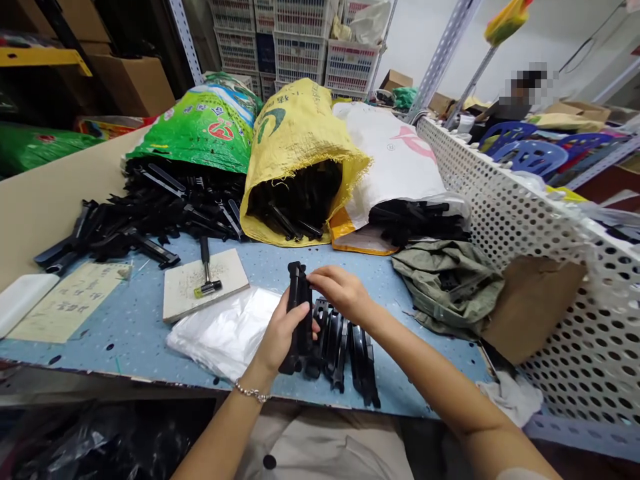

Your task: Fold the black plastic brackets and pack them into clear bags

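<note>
My left hand (281,335) grips an upright black plastic part (299,313), its fingers wrapped round the lower half. My right hand (341,293) rests on the top of that part, with the fingertips touching its upper end. Just right of and below both hands, several similar black plastic parts (341,353) lie in a row on the blue speckled work table (125,340). A folded stack of clear plastic bags (225,333) lies beside my left hand. A small mallet (206,280) with a yellow-banded head rests on a pale square board (220,283).
Behind are woven sacks spilling black parts: green (200,127), yellow (300,147), white (395,160). A loose pile of black parts (135,220) covers the table's left. Crumpled olive cloth (447,287) lies right, against a perforated white metal panel (575,280). A person sits far back right.
</note>
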`<state>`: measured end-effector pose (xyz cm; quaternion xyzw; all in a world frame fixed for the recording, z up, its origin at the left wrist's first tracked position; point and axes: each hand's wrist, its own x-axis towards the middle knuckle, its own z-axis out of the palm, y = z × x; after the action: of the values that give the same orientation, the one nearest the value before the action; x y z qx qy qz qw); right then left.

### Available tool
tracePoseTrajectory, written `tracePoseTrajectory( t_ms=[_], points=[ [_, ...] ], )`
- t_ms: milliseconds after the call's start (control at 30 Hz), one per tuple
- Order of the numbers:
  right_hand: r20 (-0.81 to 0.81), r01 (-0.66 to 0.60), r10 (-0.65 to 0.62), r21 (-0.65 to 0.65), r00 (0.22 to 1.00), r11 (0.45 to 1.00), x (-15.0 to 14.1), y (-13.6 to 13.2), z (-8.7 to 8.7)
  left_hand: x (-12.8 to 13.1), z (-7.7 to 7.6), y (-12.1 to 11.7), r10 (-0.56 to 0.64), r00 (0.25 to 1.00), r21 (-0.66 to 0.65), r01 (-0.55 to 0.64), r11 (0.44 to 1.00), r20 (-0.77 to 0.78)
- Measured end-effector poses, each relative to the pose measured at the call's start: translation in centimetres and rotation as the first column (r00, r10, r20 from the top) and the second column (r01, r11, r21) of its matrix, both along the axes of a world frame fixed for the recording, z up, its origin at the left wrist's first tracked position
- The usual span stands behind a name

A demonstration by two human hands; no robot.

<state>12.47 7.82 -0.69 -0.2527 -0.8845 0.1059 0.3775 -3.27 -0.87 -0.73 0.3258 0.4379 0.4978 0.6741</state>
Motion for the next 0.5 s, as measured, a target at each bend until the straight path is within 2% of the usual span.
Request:
tracePoseTrajectory(
  t_ms=[100,200,333,400,467,500],
  points=[
    [-0.048,0.038,-0.043,-0.109,0.998,0.993,-0.3,-0.2,-0.2,0.0,-0.2,-0.2,0.035,0.999,-0.023,-0.035,0.999,-0.028],
    [-0.117,0.077,-0.108,-0.244,0.987,0.967,-0.1,-2.2,-0.1,-0.5,-0.5,0.1,0.107,0.993,-0.058,-0.110,0.992,-0.052],
    [-0.006,-0.076,0.077,-0.241,0.997,0.968,-0.1,-6.9,-1.1,-1.3,-1.0,0.5,0.174,0.980,-0.058,-0.180,0.982,-0.097],
    [0.023,-0.040,0.047,-0.257,0.999,0.966,-0.4,-8.9,-2.4,-1.5,-1.5,0.9,0.189,0.973,-0.025,-0.194,0.981,-0.133],
    [-0.006,0.036,-0.042,-0.381,0.999,0.924,-0.6,-9.7,-3.7,-1.8,-2.4,1.5,0.198,0.957,0.040,-0.194,0.980,-0.212],
    [-0.007,0.043,-0.053,-0.479,0.999,0.877,-0.7,-9.5,-4.3,-1.9,-3.0,1.8,0.205,0.940,0.087,-0.188,0.978,-0.273]
  ],
)
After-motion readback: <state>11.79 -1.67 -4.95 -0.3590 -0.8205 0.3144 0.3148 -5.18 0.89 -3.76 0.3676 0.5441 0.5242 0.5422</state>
